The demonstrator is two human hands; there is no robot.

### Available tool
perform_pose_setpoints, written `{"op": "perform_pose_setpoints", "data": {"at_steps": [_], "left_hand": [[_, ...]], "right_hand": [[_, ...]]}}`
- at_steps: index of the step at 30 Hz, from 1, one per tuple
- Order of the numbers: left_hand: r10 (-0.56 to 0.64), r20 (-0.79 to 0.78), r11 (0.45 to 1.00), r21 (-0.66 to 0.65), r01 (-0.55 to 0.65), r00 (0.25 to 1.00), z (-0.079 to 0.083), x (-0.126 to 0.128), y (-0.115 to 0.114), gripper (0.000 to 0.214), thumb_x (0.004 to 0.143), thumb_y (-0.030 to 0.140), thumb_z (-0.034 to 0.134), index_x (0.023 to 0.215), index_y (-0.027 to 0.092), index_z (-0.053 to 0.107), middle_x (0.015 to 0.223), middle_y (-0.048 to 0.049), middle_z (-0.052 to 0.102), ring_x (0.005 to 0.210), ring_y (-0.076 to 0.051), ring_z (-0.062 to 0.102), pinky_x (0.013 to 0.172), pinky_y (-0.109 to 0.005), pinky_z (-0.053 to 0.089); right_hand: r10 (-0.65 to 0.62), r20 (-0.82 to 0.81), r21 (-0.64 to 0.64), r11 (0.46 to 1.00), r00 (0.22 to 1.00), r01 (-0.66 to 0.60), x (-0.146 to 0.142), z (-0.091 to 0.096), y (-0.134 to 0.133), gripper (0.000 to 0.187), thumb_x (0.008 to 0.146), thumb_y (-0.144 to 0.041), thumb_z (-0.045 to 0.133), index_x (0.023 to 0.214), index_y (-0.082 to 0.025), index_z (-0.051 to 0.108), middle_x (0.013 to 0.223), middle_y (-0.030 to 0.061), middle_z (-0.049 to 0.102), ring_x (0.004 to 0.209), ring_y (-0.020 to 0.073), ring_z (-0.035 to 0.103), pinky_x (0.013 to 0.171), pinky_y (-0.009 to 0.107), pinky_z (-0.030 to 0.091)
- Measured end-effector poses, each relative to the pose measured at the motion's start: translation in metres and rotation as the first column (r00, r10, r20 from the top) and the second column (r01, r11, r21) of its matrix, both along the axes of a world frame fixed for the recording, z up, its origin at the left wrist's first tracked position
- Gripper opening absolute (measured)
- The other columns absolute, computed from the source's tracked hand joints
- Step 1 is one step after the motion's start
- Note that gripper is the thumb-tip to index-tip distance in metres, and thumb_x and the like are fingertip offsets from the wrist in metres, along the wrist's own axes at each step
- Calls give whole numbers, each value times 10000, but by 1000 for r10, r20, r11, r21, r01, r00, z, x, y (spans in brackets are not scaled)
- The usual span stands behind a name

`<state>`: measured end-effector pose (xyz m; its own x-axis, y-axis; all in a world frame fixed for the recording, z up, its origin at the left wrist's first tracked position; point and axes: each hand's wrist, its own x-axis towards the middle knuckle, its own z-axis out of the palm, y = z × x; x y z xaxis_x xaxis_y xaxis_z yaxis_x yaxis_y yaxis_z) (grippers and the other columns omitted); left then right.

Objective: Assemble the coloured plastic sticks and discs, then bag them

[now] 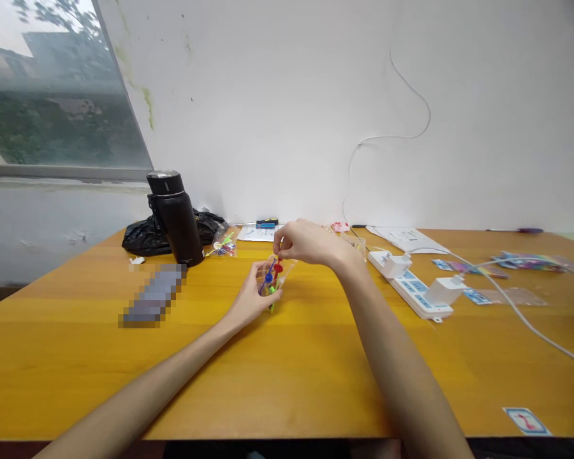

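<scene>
Near the middle of the table, my left hand curls round a small clear plastic bag, its thumb and fingers on either side. Inside or against the bag are a blue plastic piece and a bright green one; their exact kind is too small to make out. From above, my right hand reaches over with bent fingers and pinches the top of a red plastic piece with a round disc on a thin stem. Its fingertips partly hide that top end.
To the left stand a black bottle and a phone-like blurred slab. Behind lie a black plastic bag and a bag of coloured pieces. A white power strip with plugs and cables occupies the right, near colourful packets.
</scene>
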<state>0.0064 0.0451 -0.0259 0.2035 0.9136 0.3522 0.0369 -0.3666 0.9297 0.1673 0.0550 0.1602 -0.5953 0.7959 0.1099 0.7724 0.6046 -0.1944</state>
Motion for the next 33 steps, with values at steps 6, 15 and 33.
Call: {"op": "perform_pose_setpoints", "data": {"at_steps": [6, 15, 33], "left_hand": [[-4, 8, 1000, 11, 4, 1000, -2, -1, 3, 541, 784, 248, 754, 1230, 245, 448, 1309, -104, 593, 1206, -223, 595, 1096, -416, 400], [27, -22, 999, -20, -27, 999, -2, -1, 3, 536, 781, 261, 756, 1223, 247, 454, 1325, -99, 587, 1208, -226, 590, 1101, -425, 387], [40, -27, 998, -47, -41, 999, 3, -1, 1, 545, 779, 290, 753, 1216, 237, 432, 1262, -85, 608, 1164, -211, 612, 1068, -384, 406]], "right_hand": [[15, 37, 14, 1000, 999, -16, -7, -4, 2, 113, 784, -141, 693, 844, -193, 773, 835, 33, 767, 696, 134, 664, 538, 212, 363], [15, 27, 32, 999, 1000, -15, -2, -2, 1, 135, 775, -114, 669, 817, -177, 780, 790, 36, 768, 702, 141, 671, 550, 209, 378], [125, -126, -130, 981, 984, -142, -1, -5, 7, 123, 783, -164, 653, 847, -142, 756, 792, 48, 775, 688, 140, 690, 549, 190, 436]]}}
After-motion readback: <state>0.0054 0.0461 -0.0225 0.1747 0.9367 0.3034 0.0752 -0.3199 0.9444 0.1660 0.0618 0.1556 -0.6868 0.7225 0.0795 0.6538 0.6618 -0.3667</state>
